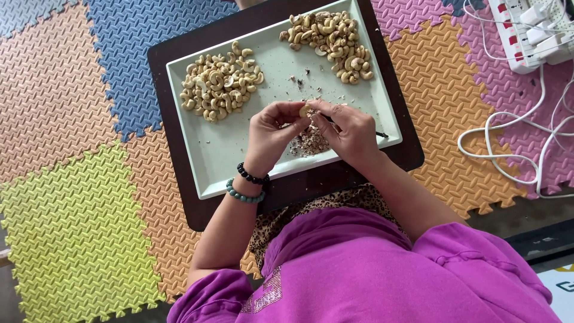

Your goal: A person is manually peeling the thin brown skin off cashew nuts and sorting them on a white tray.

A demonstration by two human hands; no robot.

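— What's laid out on the floor there?

— Foam puzzle mats in yellow, orange, blue and pink cover it; on them sits a dark brown board, and on the board a pale green rectangular tray; off to the right lie a white power strip and loops of white cable.

— And on the tray?

— Two heaps of cashews; the left heap looks paler, the far heap near the top corner a little browner; below the hands lies a small pile of brownish skins.

— What are the hands doing?

— Both meet over the tray's near half; the left hand, two bead bracelets on its wrist, pinches a single cashew between fingertips; the right hand is closed round a thin dark tool, its thumb and forefinger touching the same nut; the nut sits just above the skins.
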